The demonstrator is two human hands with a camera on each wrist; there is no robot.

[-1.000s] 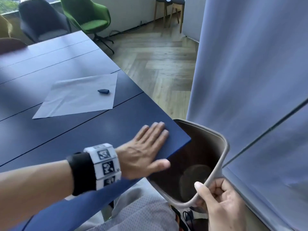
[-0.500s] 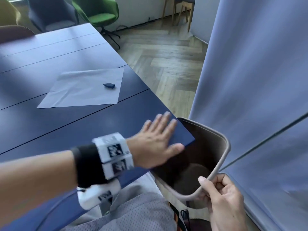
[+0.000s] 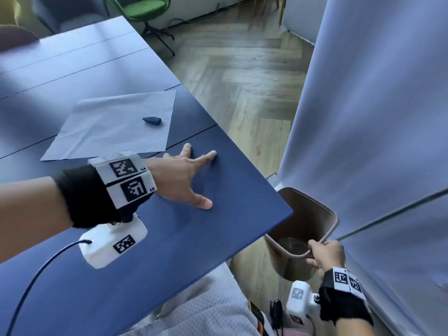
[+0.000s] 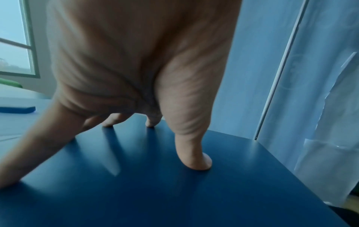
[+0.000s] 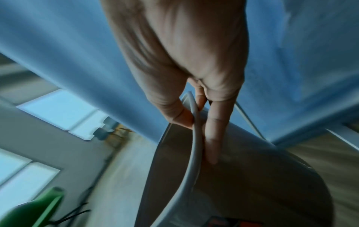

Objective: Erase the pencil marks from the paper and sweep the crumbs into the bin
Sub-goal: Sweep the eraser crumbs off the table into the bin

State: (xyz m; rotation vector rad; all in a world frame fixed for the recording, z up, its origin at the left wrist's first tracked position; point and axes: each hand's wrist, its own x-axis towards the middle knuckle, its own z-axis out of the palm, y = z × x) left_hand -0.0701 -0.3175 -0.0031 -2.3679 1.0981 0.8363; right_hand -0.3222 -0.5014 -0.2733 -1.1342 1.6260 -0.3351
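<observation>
Person, two bare hands, wrist-mounted rigs

Left hand: black wristband, white band of black square-code tags, white camera block with code tag and black cable. Right hand: black wristband, white coded tags, white camera block. Grey mesh-textured garment over lap.

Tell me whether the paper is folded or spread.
Spread: the paper lies flat on the table, eraser on top.
</observation>
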